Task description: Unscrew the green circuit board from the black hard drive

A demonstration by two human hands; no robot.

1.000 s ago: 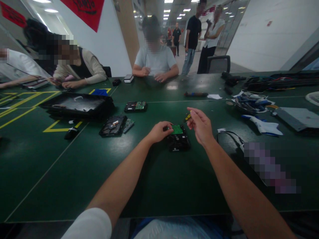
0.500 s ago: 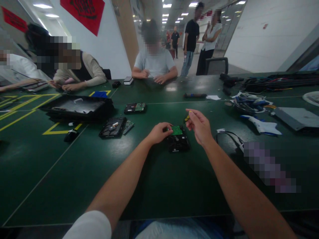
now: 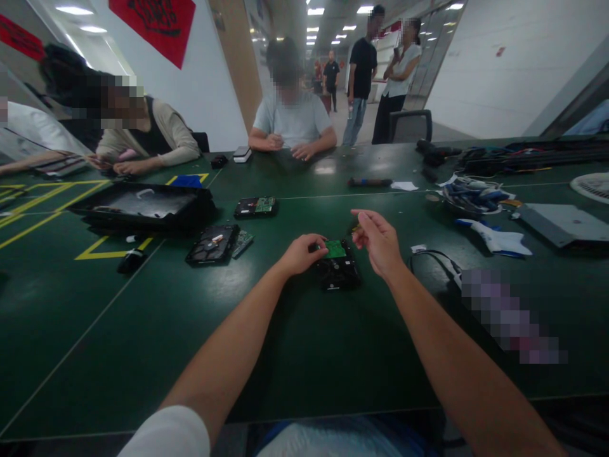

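A black hard drive [image 3: 339,274] with a green circuit board [image 3: 335,249] lies on the green table in front of me. My left hand [image 3: 304,252] grips its left edge, thumb near the board and fingers curled behind. Just above the drive's right side, my right hand [image 3: 375,240] pinches what looks like a small yellow-and-black screwdriver [image 3: 355,230]. Most of that tool is hidden by the fingers, and its tip cannot be made out; the index finger points outward.
To the left are another hard drive [image 3: 212,244], a loose circuit board [image 3: 243,244] and a black tray [image 3: 147,206]. A third drive [image 3: 255,207] lies farther back. On the right are a cable [image 3: 440,255], a white-and-blue glove [image 3: 497,238] and a grey metal box [image 3: 566,223]. Co-workers sit opposite.
The view has shifted slightly. My right hand has turned a little, and less of the yellow tool shows. My left hand stays on the hard drive.
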